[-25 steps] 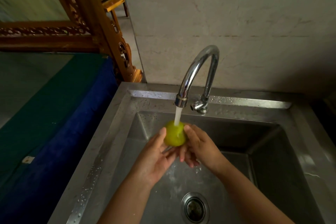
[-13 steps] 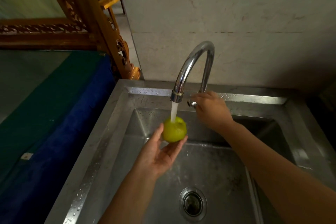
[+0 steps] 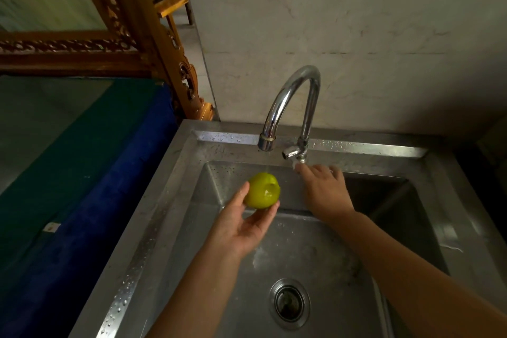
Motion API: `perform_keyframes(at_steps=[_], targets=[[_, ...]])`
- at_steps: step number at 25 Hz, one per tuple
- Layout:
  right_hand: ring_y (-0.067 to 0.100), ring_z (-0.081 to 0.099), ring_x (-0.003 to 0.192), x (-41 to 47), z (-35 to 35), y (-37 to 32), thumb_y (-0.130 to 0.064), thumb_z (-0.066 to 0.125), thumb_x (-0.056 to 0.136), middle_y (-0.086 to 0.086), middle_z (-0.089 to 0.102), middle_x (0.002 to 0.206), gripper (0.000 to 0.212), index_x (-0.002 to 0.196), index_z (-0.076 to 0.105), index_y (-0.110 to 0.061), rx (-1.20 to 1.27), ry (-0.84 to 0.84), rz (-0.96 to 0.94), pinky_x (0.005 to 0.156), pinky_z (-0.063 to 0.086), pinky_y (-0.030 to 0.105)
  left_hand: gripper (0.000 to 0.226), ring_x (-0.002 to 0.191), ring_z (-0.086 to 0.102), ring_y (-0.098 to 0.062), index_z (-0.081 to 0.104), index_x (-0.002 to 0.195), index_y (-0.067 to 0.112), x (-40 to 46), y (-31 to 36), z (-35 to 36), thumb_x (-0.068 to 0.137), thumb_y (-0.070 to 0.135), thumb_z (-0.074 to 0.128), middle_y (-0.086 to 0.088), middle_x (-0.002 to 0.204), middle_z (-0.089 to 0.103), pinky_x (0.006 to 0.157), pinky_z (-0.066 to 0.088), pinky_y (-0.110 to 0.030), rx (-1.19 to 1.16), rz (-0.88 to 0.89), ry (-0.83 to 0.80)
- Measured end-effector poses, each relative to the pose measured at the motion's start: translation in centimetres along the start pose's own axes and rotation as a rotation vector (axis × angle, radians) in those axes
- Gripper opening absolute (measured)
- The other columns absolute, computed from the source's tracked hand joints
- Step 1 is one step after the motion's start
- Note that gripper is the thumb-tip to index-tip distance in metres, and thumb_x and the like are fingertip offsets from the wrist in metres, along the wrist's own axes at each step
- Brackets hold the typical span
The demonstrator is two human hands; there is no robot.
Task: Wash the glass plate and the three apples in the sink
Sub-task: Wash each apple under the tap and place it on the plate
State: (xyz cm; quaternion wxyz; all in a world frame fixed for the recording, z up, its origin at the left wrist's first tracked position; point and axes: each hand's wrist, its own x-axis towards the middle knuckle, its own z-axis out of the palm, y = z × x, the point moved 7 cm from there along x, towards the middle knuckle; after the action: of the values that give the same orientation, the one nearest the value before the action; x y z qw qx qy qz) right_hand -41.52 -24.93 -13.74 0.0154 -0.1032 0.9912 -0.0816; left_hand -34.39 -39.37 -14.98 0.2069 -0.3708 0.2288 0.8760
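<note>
Wet, round green apple (image 3: 262,191) held over the basin of the stainless-steel sink (image 3: 175,200), below and slightly left of the curved chrome tap (image 3: 290,101), whose spout ran no water. This apple appeared rinsed; the glass plate and the other two apples lay out of view, their washing unjudged. The left hand (image 3: 241,225), palm up, cupped the apple between thumb and fingers. The right hand (image 3: 325,192) reached empty, fingers loosely extended, just below the tap lever (image 3: 291,151)
</note>
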Motion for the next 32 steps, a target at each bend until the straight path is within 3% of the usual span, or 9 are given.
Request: perform_keyframes(at_steps=[2,4,6,9,13,19,24,29,32], targets=[[0.021,0.034,0.134,0.1,-0.1,0.3,-0.022,0.041,0.089,0.004,0.050,0.137,0.050,0.138,0.029,-0.025,0.063,-0.097,0.050,0.112,0.004,0.058,0.049,0.101,0.057,-0.035,0.051,0.122,0.005,-0.2,-0.1,0.0,0.082,0.029,0.064,-0.027,0.107,0.050,0.063,0.059,-0.047,0.026,0.008,0.023],[0.022,0.041,0.131,-0.4,-1.5,0.1,-0.027,0.048,0.089,0.003,0.053,0.134,0.048,0.135,0.035,-0.027,0.387,-0.164,0.113,0.113,0.014,0.057,0.034,0.112,0.052,-0.034,0.054,0.109,0.006,-0.8,-0.3,-0.3,0.082,0.025,0.062,-0.021,0.104,0.052,0.067,0.051,-0.049,0.104,0.029,0.046],[0.012,0.057,0.114,-1.8,-3.4,-1.2,-0.024,0.058,0.086,0.005,0.062,0.121,0.042,0.126,0.049,-0.020,0.870,-0.219,0.059,0.100,0.044,0.031,0.021,0.108,0.053,-0.031,0.055,0.102,0.013,-1.7,-0.1,0.0,0.083,0.019,0.060,-0.015,0.105,0.054,0.068,0.048,-0.046,0.228,0.088,0.025],[-0.006,0.065,0.089,-5.1,-6.4,-2.7,-0.018,0.067,0.079,-0.005,0.067,0.103,0.038,0.116,0.058,-0.015,1.135,-0.307,-0.033,0.073,0.049,0.006,0.020,0.093,0.060,-0.025,0.058,0.099,0.021,-4.0,0.1,1.4,0.083,0.009,0.059,-0.009,0.106,0.059,0.070,0.051,-0.038,0.424,0.191,-0.063],[0.013,0.068,0.091,-9.2,-10.3,-2.5,-0.010,0.073,0.073,0.010,0.071,0.105,0.040,0.112,0.063,-0.009,1.125,-0.256,-0.056,0.083,0.054,0.021,0.022,0.085,0.066,-0.015,0.063,0.100,0.015,-9.0,-0.8,3.9,0.082,0.003,0.059,-0.005,0.097,0.067,0.080,0.053,-0.030,0.698,0.317,-0.134],[0.010,0.068,0.086,-17.7,-15.3,0.1,-0.011,0.078,0.067,0.007,0.071,0.101,0.043,0.108,0.066,-0.013,1.056,-0.074,0.015,0.085,0.053,0.027,0.052,0.114,0.055,-0.018,0.050,0.128,0.016,-17.5,-5.2,8.2,0.081,0.000,0.062,-0.004,0.120,0.058,0.093,0.047,-0.032,1.102,0.485,-0.285],[0.007,0.068,0.081,-27.2,-20.3,2.1,-0.014,0.080,0.065,0.001,0.072,0.092,0.042,0.103,0.065,-0.024,1.032,0.166,0.157,0.080,0.053,0.024,0.044,0.112,0.059,-0.027,0.058,0.117,0.005,-23.4,-10.5,10.7,0.075,-0.001,0.068,-0.016,0.118,0.063,0.099,0.047,-0.040,1.232,0.637,-0.437],[0.019,0.069,0.090,-38.3,-23.9,4.4,-0.015,0.081,0.065,0.010,0.072,0.098,0.046,0.108,0.064,-0.014,1.002,0.357,0.370,0.084,0.055,0.031,0.039,0.108,0.060,-0.020,0.062,0.103,0.022,-28.4,-18.6,12.3,0.070,0.005,0.074,-0.007,0.112,0.066,0.096,0.047,-0.035,1.307,0.628,-0.678],[0.004,0.066,0.078,-44.1,-25.7,5.6,-0.014,0.081,0.064,-0.003,0.069,0.087,0.045,0.102,0.062,-0.028,0.952,0.440,0.436,0.074,0.053,0.016,0.036,0.105,0.062,-0.018,0.063,0.095,0.031,-30.7,-23.2,12.4,0.070,0.009,0.075,0.000,0.106,0.067,0.092,0.049,-0.032,1.319,0.613,-0.777]])
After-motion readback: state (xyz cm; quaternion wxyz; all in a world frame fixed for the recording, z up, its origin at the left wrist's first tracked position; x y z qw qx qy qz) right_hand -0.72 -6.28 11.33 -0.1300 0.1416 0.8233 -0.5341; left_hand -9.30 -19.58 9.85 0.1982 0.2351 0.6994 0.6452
